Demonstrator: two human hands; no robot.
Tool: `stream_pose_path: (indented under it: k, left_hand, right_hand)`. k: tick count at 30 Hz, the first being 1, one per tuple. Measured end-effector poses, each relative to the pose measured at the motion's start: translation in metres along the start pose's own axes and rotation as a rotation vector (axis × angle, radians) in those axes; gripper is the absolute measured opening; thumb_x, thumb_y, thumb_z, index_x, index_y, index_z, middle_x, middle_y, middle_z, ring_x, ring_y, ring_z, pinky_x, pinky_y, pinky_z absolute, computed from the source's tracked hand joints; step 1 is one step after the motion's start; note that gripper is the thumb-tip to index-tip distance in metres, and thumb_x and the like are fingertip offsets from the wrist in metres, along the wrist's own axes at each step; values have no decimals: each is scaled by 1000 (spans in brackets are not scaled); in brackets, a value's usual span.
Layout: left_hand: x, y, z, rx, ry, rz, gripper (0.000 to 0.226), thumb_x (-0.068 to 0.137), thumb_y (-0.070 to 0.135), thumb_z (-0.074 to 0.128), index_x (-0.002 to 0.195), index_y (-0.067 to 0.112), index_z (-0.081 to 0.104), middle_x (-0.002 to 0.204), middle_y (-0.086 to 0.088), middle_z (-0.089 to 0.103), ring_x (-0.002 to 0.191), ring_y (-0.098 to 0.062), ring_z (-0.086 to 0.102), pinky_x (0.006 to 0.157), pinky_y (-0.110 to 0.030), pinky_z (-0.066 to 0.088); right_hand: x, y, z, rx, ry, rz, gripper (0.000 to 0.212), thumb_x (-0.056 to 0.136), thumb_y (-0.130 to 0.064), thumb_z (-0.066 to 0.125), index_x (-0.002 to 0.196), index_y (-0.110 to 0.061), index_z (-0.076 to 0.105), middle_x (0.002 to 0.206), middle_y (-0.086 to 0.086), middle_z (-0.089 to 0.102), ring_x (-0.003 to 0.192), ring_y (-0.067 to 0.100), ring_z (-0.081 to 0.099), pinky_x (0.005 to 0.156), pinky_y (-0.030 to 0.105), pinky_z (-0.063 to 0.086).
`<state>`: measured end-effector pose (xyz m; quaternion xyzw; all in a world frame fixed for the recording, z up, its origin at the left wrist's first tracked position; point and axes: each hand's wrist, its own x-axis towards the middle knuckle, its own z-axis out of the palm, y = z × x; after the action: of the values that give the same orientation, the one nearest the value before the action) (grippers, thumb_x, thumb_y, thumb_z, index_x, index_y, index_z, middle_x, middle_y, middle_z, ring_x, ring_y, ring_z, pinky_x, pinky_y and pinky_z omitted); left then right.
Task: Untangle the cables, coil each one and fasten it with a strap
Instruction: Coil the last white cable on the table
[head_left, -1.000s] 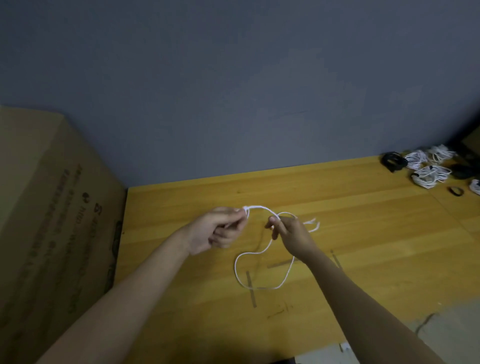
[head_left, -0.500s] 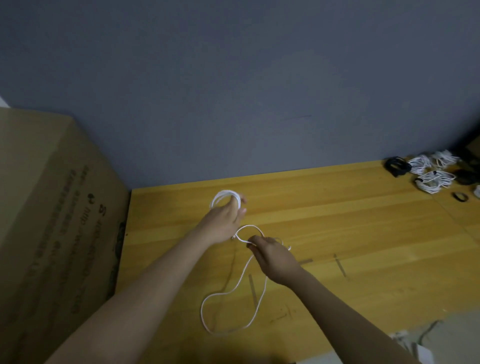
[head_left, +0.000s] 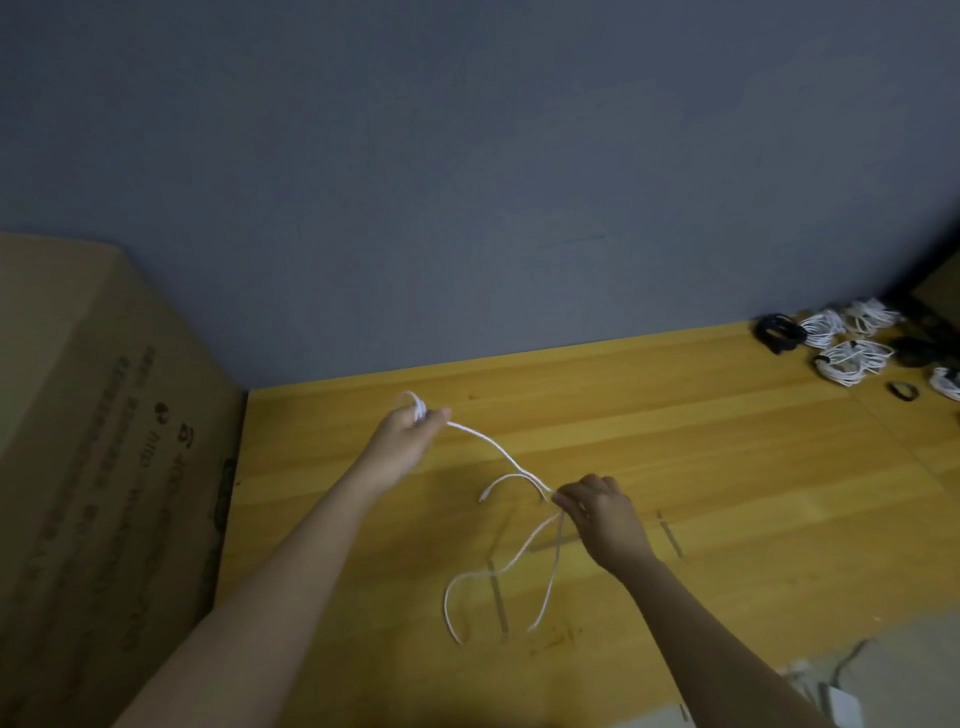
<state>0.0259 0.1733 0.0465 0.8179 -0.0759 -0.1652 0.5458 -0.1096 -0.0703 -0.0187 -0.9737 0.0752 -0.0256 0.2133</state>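
Now, your left hand (head_left: 402, 441): gripped small coil of white cable (head_left: 498, 452), lifted away since before
Your right hand (head_left: 597, 512): pinched cable, hands spread; slack drawn out, next wrap ready

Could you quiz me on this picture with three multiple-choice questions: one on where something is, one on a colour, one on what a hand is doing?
1. Where do the coiled cable bundles lie?
A. at the table's far right end
B. on the cardboard box
C. on the floor

2. What colour is the cable between the hands?
A. black
B. white
C. red

3. What is the left hand doing?
A. lying flat on the table
B. holding a small coil of the cable
C. lifting the box

Answers:
1 A, the bundles sit on the table at its far right end.
2 B, the cable shows white against the wood.
3 B, loops stick out above its grip, while the right hand pinches the cable further along.
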Motion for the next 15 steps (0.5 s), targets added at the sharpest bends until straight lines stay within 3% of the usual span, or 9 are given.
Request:
stream_pose_path:
  k: [3,6,11,13,15]
  left_hand:
    - [13,-1,-14,-225,197,-74,40,100,26,49,64,22,31,42,11,28,37,-6,25,47,-28,17]
    - [24,-1,-28,-129,294,-34,45,101,29,47,62,20,27,51,0,26,45,-19,24,49,-32,18]
    - [38,7,-42,-133,498,-149,46,99,35,47,62,16,28,60,-4,32,55,-22,31,54,-35,25]
    - [40,8,-49,-110,526,-167,45,99,37,47,64,10,39,61,-9,38,64,-27,42,57,-36,34]
    - [42,8,-54,-122,552,-182,48,99,36,46,79,-6,52,68,-21,46,70,-36,48,68,-44,43]
  right_hand:
    - [4,11,-11,81,156,155,19,94,-22,60,94,-8,73,88,16,63,89,38,53,77,41,40]
    - [6,22,-22,86,257,181,17,94,-15,59,86,-3,68,82,16,59,83,38,52,72,39,36]
    - [18,19,-37,257,331,174,7,88,-3,65,86,1,70,85,16,57,70,23,55,59,14,35]
    - [24,21,-39,275,358,228,9,87,-7,67,89,0,72,88,16,59,72,29,61,67,21,40]
    - [30,20,-43,308,339,305,13,87,-11,68,93,0,72,95,17,61,82,34,63,77,30,46]
